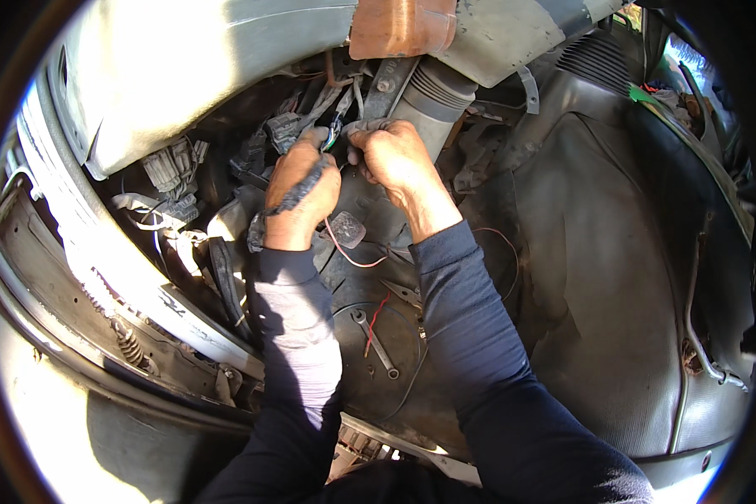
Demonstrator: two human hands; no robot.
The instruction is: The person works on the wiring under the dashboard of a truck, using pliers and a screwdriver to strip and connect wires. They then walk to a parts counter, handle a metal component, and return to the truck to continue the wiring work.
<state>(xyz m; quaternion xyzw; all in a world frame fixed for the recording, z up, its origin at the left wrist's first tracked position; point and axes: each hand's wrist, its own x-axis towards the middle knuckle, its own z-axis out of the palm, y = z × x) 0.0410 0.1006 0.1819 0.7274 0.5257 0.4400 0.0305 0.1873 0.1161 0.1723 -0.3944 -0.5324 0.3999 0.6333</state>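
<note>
At the upper middle of the frame we have our left hand (296, 175), its grip closed on a bundle of coloured wires (333, 132), and just beside it our right hand (395, 160), fingers curled; whether that grip holds a wire we cannot tell. The bundle shows between our hands, left of a grey column (433, 97). A thin pink wire (353, 259) curves below our left hand, near a worn pedal pad (346, 228). Below the frame's centre, between our dark sleeves (298, 336), a wrench (377, 346), a short red wire (376, 317) and partly hidden pliers (405, 294) lie on the floor (370, 395).
</note>
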